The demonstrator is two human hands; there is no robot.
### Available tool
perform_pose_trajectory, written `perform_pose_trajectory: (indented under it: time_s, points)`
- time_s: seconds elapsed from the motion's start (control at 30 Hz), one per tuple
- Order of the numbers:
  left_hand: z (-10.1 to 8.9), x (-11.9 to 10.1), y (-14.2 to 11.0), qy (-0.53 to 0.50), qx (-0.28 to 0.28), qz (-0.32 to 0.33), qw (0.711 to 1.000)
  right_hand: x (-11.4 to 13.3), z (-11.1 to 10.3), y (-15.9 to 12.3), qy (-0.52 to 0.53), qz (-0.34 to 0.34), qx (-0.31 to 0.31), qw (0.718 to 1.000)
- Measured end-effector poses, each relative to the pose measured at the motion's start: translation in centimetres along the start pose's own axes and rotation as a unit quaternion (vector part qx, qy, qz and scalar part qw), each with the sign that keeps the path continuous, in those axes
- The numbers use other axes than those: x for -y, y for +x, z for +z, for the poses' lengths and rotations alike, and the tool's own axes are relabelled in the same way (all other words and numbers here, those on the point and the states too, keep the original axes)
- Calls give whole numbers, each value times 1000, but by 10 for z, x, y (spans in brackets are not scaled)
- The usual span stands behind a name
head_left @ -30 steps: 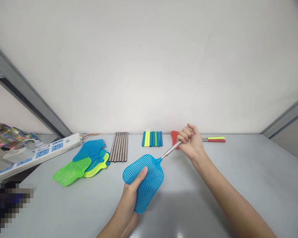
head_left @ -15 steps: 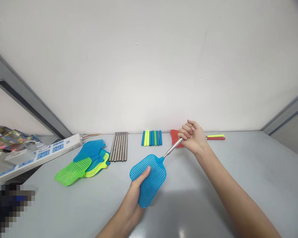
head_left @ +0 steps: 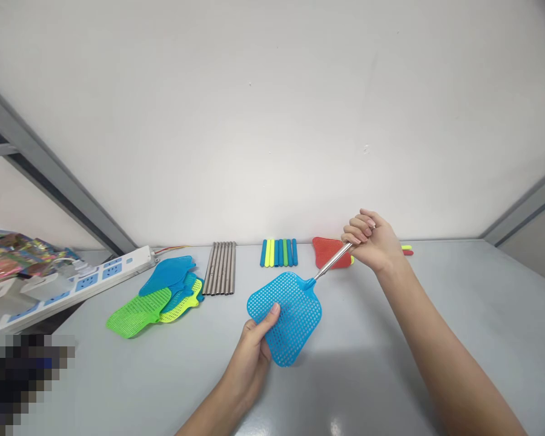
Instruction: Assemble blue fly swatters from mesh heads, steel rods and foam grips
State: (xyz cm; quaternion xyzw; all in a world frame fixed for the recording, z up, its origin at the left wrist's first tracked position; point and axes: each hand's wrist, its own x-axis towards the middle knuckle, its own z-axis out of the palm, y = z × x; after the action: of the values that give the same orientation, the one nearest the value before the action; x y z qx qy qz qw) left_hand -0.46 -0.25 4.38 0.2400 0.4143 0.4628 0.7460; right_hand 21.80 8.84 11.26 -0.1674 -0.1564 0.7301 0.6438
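My left hand (head_left: 257,345) pinches a blue perforated fly swatter head (head_left: 295,315), thumb on top and fingers underneath. From its neck a silver metal rod (head_left: 333,261) runs up to the right, and my right hand (head_left: 370,239) is closed around that rod. The rod's far end is partly hidden in the fingers. Behind the right hand lies a red swatter head (head_left: 330,251), with yellow and red handle ends (head_left: 407,250) showing past the wrist.
Left on the grey table (head_left: 163,381) lie green, blue and yellow swatter heads (head_left: 140,312). Several metal rods (head_left: 220,269) and coloured handle grips (head_left: 279,253) line the wall. A power strip (head_left: 113,269) and packaged items (head_left: 18,254) sit at far left.
Both hands have shifted right and slightly up with the blue swatter, whose head now faces the camera more squarely. More of the red swatter head shows.
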Motion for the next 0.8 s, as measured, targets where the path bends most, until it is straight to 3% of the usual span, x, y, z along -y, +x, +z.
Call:
perform_pose_trajectory:
  time_s: [0.53,0.8]
  points:
    - [-5,6,-2,-5,92,-34,995,8,0,-3,-3,0,16,1000]
    - [-10,15,-1,16,43,-43,998,12,1,-4,-13,-9,34,999]
